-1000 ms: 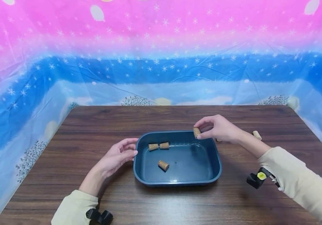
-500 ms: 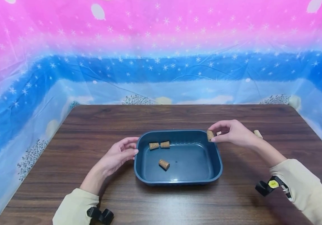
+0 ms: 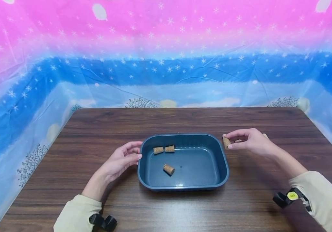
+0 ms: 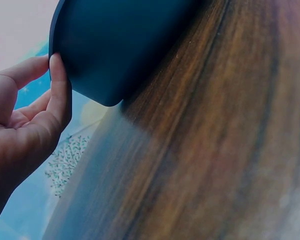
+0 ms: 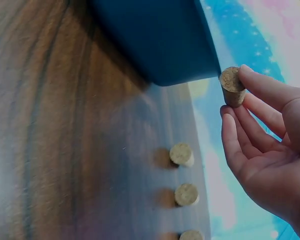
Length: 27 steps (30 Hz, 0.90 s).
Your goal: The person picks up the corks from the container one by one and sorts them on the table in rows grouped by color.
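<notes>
In the head view a dark blue rectangular basin [image 3: 183,188] stands on the table. Three brown corks lie inside it: a left back cork [image 3: 158,150], a cork beside it [image 3: 170,149] and a front cork [image 3: 168,169]. My left hand [image 3: 122,159] grips the basin's left rim; the left wrist view shows thumb and finger at its edge. My right hand [image 3: 251,140] pinches another cork [image 5: 233,86] between thumb and fingertips, just right of the basin's right rim and above the table.
Three more corks stand in a row on the wooden table [image 3: 96,129]: a near cork [image 5: 181,154], a middle cork [image 5: 186,194] and one cut off by the frame [image 5: 191,235]. In the head view the right hand mostly hides them. Patterned cloth [image 3: 166,71] hangs behind.
My right hand has moved rightward and slightly nearer with its cork, from over the basin's back right corner to outside the rim. The left hand and basin stay put.
</notes>
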Tool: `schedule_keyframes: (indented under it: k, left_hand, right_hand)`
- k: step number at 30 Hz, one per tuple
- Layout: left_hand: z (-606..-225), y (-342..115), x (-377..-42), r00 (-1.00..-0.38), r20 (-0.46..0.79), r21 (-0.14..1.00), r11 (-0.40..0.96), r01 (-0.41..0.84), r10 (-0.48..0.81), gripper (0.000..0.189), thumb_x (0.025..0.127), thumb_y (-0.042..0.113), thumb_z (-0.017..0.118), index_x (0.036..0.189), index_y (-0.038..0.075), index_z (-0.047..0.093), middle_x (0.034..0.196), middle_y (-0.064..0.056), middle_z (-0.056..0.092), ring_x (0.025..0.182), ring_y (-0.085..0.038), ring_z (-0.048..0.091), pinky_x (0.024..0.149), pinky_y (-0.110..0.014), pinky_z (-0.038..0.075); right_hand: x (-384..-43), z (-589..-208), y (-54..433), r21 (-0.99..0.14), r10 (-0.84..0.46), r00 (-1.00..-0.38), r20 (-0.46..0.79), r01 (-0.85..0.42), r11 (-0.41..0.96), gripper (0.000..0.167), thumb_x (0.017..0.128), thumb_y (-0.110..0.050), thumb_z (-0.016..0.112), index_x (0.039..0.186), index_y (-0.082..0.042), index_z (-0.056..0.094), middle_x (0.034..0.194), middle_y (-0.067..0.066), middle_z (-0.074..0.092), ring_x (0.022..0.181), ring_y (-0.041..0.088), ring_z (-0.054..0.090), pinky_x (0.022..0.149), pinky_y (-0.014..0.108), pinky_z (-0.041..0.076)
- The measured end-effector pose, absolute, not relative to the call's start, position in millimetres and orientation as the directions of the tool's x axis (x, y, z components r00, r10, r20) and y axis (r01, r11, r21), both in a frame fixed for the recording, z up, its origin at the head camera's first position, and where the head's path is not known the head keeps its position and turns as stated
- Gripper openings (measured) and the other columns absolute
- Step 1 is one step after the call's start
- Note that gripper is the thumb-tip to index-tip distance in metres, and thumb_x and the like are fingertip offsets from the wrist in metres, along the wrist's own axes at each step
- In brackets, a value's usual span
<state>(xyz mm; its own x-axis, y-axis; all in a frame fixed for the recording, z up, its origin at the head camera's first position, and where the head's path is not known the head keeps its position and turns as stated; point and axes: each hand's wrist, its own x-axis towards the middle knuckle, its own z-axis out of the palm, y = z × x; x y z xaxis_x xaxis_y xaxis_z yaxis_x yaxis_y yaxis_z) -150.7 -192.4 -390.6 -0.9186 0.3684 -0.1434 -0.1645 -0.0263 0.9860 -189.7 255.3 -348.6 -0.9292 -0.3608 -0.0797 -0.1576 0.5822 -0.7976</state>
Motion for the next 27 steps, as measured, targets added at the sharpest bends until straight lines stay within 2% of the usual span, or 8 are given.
schedule_keyframes:
  k: [2,5,7,9,12,14,20,27]
  left_hand:
    - [-391,-192,-151,-0.918,-0.144,0.986,-0.026,-0.165,0.37,0.054,0.093,0.002,0.06,0.142,-0.004,0.036,0.112,-0.017,0.052,0.092,-0.019,0.061,0.087,-0.032,0.053]
    - [-390,-192,-151,-0.917,-0.145,0.986,-0.026,-0.166,0.371,0.054,0.093,0.002,0.06,0.142,-0.004,0.036,0.112,-0.017,0.052,0.092,-0.018,0.061,0.087,-0.032,0.053]
    - [-390,-192,-151,-0.918,-0.144,0.986,-0.028,-0.166,0.37,0.054,0.093,0.002,0.06,0.141,-0.004,0.036,0.112,-0.017,0.052,0.092,-0.018,0.061,0.086,-0.032,0.053]
    - [-390,-192,-150,-0.918,-0.143,0.986,-0.027,-0.165,0.37,0.054,0.093,0.002,0.06,0.141,-0.004,0.036,0.112,-0.017,0.052,0.092,-0.018,0.061,0.086,-0.032,0.053]
    - [-389,-192,-150,-0.919,-0.145,0.986,-0.021,-0.164,0.367,0.055,0.094,0.003,0.06,0.142,-0.004,0.035,0.112,-0.017,0.052,0.093,-0.019,0.061,0.087,-0.032,0.053]
    - [-389,-193,-149,-0.92,-0.146,0.987,-0.017,-0.163,0.364,0.055,0.093,0.004,0.061,0.142,-0.004,0.036,0.112,-0.017,0.053,0.093,-0.019,0.061,0.087,-0.032,0.053]
    - [-389,-192,-149,-0.921,-0.139,0.987,-0.027,-0.16,0.363,0.054,0.093,0.002,0.059,0.141,-0.006,0.035,0.111,-0.015,0.053,0.092,-0.017,0.061,0.084,-0.03,0.054]
    - [-389,-191,-150,-0.921,-0.137,0.987,-0.029,-0.158,0.364,0.053,0.093,0.0,0.058,0.141,-0.006,0.035,0.11,-0.015,0.053,0.09,-0.017,0.06,0.083,-0.03,0.054]
  right_hand:
    - [-188,-352,258,-0.798,-0.351,-0.932,-0.089,-0.144,0.586,0.046,0.082,-0.023,0.078,0.12,-0.001,0.065,0.11,0.013,0.068,0.101,0.023,0.063,0.076,0.024,0.052]
    - [-185,-357,262,-0.786,-0.345,-0.934,-0.098,-0.14,0.603,0.046,0.082,-0.025,0.078,0.119,-0.001,0.066,0.119,0.017,0.064,0.119,0.031,0.054,0.079,0.021,0.049]
    - [-184,-362,264,-0.794,-0.347,-0.931,-0.11,-0.127,0.594,0.046,0.082,-0.023,0.078,0.119,0.0,0.065,0.12,0.018,0.063,0.122,0.033,0.05,0.08,0.022,0.049]
    - [-182,-368,266,-0.802,-0.35,-0.929,-0.122,-0.115,0.586,0.046,0.083,-0.022,0.078,0.12,0.001,0.064,0.121,0.017,0.063,0.12,0.027,0.052,0.08,0.022,0.049]
    - [-181,-377,267,-0.829,-0.344,-0.926,-0.152,-0.07,0.554,0.046,0.083,-0.018,0.077,0.12,0.005,0.062,0.112,0.015,0.067,0.102,0.014,0.06,0.078,0.024,0.051]
    - [-179,-382,267,-0.837,-0.341,-0.925,-0.166,-0.051,0.545,0.045,0.083,-0.016,0.076,0.12,0.006,0.062,0.109,0.013,0.068,0.096,0.008,0.06,0.077,0.024,0.051]
    - [-176,-389,266,-0.84,-0.358,-0.92,-0.16,-0.064,0.539,0.042,0.084,-0.013,0.075,0.118,0.008,0.062,0.103,0.012,0.068,0.095,0.016,0.061,0.074,0.024,0.052]
    - [-175,-394,268,-0.82,-0.333,-0.925,-0.183,-0.043,0.571,0.041,0.08,-0.016,0.079,0.113,0.003,0.066,0.099,0.008,0.069,0.092,0.016,0.061,0.075,0.024,0.05]
